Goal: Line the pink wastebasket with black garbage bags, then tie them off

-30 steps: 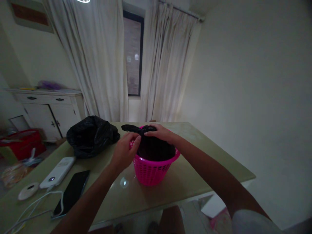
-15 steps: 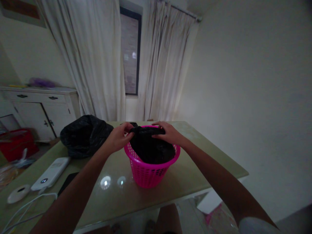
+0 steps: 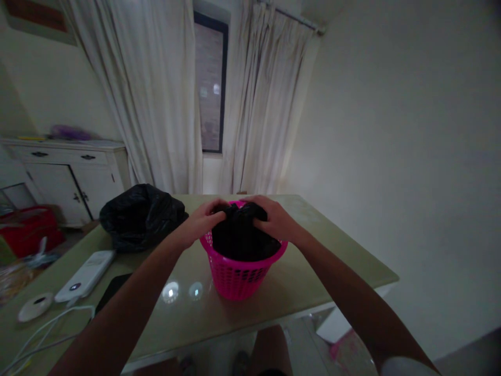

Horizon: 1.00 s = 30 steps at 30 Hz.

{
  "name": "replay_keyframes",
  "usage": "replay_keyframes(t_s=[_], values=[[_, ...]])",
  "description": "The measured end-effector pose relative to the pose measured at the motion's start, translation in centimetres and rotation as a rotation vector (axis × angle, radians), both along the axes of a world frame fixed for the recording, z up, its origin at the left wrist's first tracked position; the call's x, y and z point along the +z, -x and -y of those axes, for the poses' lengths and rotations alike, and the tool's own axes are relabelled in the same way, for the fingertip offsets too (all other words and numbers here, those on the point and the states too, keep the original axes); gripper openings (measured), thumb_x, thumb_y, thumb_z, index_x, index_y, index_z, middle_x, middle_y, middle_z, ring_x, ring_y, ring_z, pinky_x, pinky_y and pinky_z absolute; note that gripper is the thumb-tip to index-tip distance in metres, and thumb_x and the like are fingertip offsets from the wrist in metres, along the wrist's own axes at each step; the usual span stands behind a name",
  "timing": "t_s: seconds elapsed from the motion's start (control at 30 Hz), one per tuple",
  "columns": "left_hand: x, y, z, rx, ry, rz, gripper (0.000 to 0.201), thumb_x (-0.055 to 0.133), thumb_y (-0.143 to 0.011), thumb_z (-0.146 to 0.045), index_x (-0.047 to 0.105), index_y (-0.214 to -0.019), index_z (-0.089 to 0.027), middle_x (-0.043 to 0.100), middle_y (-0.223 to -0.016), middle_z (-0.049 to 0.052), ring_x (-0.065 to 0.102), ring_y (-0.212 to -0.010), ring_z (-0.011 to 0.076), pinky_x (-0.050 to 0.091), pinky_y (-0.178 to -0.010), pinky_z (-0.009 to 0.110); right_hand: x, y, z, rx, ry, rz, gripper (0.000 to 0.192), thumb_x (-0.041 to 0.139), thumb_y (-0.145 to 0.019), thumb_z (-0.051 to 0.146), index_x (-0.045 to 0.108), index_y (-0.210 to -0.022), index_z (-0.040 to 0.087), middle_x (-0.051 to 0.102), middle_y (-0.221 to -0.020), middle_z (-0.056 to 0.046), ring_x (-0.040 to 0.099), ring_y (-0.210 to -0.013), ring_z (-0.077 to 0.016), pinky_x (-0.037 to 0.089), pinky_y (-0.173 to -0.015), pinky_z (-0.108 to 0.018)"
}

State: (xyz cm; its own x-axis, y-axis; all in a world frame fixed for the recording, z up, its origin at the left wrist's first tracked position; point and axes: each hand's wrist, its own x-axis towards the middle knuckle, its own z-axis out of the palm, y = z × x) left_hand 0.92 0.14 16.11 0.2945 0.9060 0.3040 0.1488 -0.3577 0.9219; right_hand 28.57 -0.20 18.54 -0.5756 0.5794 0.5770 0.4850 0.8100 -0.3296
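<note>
A pink basket [image 3: 241, 271] with many small holes stands on the glossy worktop [image 3: 297, 292], near its middle. Inside the basket there is a black bag [image 3: 238, 237], and its bunched top rises a little above the pink rim.

The left hand [image 3: 198, 224] comes from the left side and rests on the top of the black bag, at the rim of the basket. Its grip is narrow, with the fingers curled onto the black plastic; I cannot tell if they really pinch it. The right hand [image 3: 274, 219] lies on the other side of the same bunched top, with the fingers bent over the plastic and pressing on it. This grip is also narrow and closed around the bag material. The two hands are near each other, with only the gathered top of the bag between them.

To the left of the basket, apart from it, a second black bag [image 3: 141, 214] lies crumpled on the worktop. Nearer to the left edge there are a white power bank [image 3: 84, 277], a dark phone [image 3: 111, 292], a round white disc [image 3: 35, 307] and a white cable [image 3: 50, 334]. Behind the worktop hang pale curtains [image 3: 156, 104], and a white cabinet [image 3: 66, 177] stands at the left wall.
</note>
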Motion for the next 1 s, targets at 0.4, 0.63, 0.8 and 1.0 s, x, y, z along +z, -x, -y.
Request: replay_keyframes(t_s=[0.4,0.63,0.8,1.0], values=[[0.5,-0.2,1.2,-0.051,-0.06,0.035,0.048,0.083,-0.082,-0.053,0.07,-0.118,-0.024,0.08,-0.107,0.006,0.074,-0.092,0.0242,0.058,-0.078,0.035,0.7,-1.2,1.8,-0.099,0.057,-0.135,0.066,0.065,-0.077,0.012,0.071,-0.142,0.023,0.078,-0.128,-0.008,0.072,-0.118,-0.0251,0.052,-0.107,-0.042],[0.8,1.1,0.5,0.43,-0.381,-0.253,0.038,0.064,-0.095,-0.057,0.077,-0.097,-0.022,0.053,-0.062,-0.003,0.053,-0.06,0.0177,0.037,-0.06,0.032,0.2,-2.6,1.7,-0.248,-0.026,-0.191,0.023,0.054,-0.092,0.019,0.077,-0.093,0.021,0.069,-0.096,-0.006,0.068,-0.094,-0.0223,0.055,-0.091,-0.038],[-0.2,1.1,1.4,0.512,-0.443,-0.11,0.027,0.062,-0.098,-0.05,0.061,-0.096,-0.023,0.067,-0.088,0.002,0.062,-0.076,0.0191,0.045,-0.067,0.031,-0.8,-2.5,3.4,-0.136,-0.055,-0.185,0.043,0.069,-0.093,0.03,0.071,-0.135,0.022,0.071,-0.136,-0.013,0.067,-0.127,-0.029,0.052,-0.111,-0.046],[-0.5,1.3,2.3,0.467,-0.374,0.291,0.029,0.081,-0.085,-0.039,0.058,-0.092,-0.024,0.066,-0.093,-0.001,0.064,-0.083,0.0157,0.051,-0.071,0.024,1.1,-1.4,8.0,-0.102,0.103,-0.127,0.031,0.073,-0.101,0.037,0.078,-0.13,0.026,0.078,-0.091,-0.001,0.07,-0.082,-0.0186,0.053,-0.078,-0.03]])
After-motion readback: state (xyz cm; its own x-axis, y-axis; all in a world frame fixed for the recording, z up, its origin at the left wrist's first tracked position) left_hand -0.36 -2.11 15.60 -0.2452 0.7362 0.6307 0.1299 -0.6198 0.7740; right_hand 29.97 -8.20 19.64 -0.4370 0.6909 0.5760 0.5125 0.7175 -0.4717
